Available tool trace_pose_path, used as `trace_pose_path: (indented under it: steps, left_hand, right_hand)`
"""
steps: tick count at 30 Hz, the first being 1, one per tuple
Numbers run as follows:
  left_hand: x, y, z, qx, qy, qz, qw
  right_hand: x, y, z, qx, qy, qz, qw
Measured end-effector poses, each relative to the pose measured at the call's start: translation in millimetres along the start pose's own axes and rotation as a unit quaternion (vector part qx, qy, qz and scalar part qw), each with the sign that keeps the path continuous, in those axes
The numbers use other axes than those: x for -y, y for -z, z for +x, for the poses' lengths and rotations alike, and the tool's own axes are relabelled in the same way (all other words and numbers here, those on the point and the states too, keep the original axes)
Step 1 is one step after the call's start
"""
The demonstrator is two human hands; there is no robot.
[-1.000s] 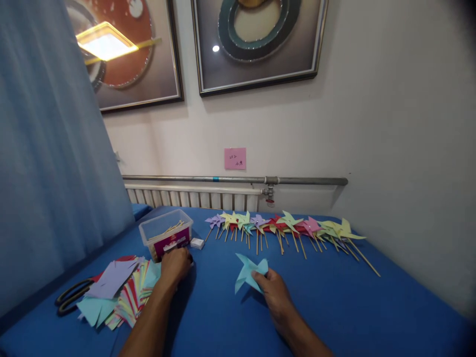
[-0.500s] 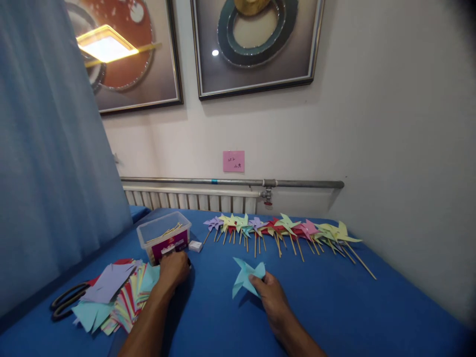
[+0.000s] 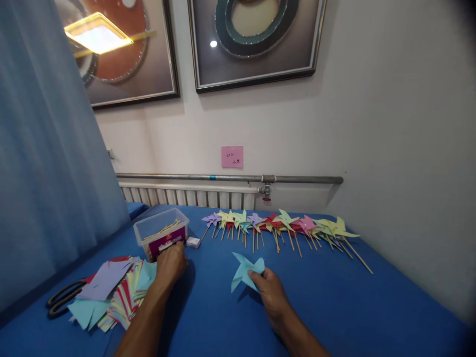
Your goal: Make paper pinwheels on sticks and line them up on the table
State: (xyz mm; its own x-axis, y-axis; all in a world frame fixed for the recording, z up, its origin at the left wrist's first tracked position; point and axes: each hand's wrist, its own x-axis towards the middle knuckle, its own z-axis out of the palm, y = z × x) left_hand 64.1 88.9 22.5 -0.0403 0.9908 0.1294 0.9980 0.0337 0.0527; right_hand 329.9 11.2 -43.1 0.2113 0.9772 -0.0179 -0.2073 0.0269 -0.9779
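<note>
A light-blue paper pinwheel [image 3: 243, 271] is pinched by its right-hand vane between the thumb and fingers of my right hand [image 3: 273, 292]. It is held above the blue-covered table, and no stick shows on it. My left hand [image 3: 172, 263] is at the front of a clear plastic tub [image 3: 160, 218] with a purple label. Its fingers are curled and mostly turned away, so what they hold, if anything, is hidden. Thin wooden sticks [image 3: 163, 230] lie inside the tub. A small white box [image 3: 193, 242] sits just right of the tub.
Finished pinwheels on sticks [image 3: 286, 220] lie in a row along the back. Left of my left forearm are a fanned stack of coloured paper [image 3: 124, 297], purple sheets [image 3: 106, 280] and black-handled scissors [image 3: 61, 300]. A blue curtain [image 3: 55, 148] hangs at left; a radiator [image 3: 189, 197] runs behind.
The camera view has tilted down slightly. My left hand has shifted a little at the tub's front. My right hand still holds the pinwheel in nearly the same spot.
</note>
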Motion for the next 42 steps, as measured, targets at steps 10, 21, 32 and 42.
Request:
trace_pose_path:
  steps: [10, 21, 32, 42]
  left_hand:
    - [-52, -16.1, -22, 0.034, -0.106, -0.177, 0.978]
    - [-71, -31.7, -36, 0.098, -0.215, -0.261, 0.936]
    - [-67, -19.1, -41, 0.120, -0.262, -0.190, 0.938]
    - [-66, -23.2, -40, 0.111, -0.218, -0.125, 0.961]
  right_hand:
    - [-1, 1, -1, -0.002, 0.001, 0.002, 1.000]
    - [7, -3, -4, -0.022, 0.001, -0.014, 1.000]
    - [11, -6, -6, -0.033, 0.009, -0.044, 0.998]
    - [9, -3, -4, -0.051, 0.019, -0.063, 0.996]
